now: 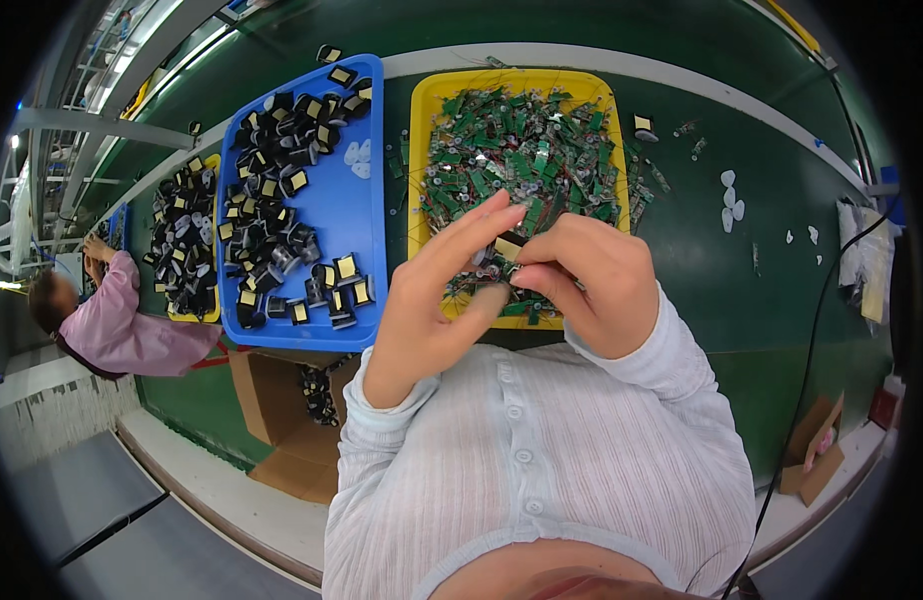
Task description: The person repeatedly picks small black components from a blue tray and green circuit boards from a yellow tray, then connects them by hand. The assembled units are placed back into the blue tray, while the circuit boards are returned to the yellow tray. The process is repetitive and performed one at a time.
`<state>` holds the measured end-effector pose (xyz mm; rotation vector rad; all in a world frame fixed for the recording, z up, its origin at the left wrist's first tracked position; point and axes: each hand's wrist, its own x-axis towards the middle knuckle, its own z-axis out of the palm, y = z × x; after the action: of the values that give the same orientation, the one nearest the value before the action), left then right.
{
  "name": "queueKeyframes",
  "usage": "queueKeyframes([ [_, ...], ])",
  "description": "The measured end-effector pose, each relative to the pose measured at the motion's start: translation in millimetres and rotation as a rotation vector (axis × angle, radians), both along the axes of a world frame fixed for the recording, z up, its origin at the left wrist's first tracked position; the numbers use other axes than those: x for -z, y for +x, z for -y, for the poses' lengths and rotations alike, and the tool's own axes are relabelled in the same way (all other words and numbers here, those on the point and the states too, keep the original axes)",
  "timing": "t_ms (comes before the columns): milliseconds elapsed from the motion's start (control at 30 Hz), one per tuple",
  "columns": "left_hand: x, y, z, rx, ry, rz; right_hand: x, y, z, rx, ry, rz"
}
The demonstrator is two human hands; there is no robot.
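Over the yellow tray (416,150) of small green circuit boards (522,140), both my hands meet at chest height. Between them is a small black part with a pale yellow face (508,248). My left hand (427,305) grips it, fingers and thumb curled around its left side. From the other side my right hand (600,285) is closed in a pinch at the part's right edge. Whether those right fingertips also hold a small board is hidden. Similar black parts with yellow faces (282,230) lie in a blue tray (352,215) to the left.
White oval pieces (730,200) and a few loose boards lie on the green table (782,290) at right. A second tray of black parts (187,235) stands further left, near a co-worker in pink (152,320). An open cardboard box (302,440) sits below the blue tray. A black cable (810,370) hangs at right.
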<state>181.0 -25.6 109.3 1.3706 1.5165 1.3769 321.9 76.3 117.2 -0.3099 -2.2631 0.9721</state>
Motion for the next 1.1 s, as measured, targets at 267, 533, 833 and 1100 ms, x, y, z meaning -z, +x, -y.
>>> queueKeyframes([
  [267,19.8,-6.4,9.9,-0.133,0.136,-0.029,4.6,-10.3,2.8,-0.072,-0.162,0.034],
  [533,31.4,-37.7,17.2,-0.318,0.081,-0.257,7.9,-45.7,-15.2,-0.191,-0.342,0.243],
  [833,89.3,-195.6,61.5,-0.975,-0.262,-1.177,69.8,-117.2,-232.2,0.4,0.195,0.55],
  [1100,96.2,-211.8,58.8,-0.946,-0.208,-1.149,132.7,-125.6,-295.6,0.702,0.127,0.872],
])
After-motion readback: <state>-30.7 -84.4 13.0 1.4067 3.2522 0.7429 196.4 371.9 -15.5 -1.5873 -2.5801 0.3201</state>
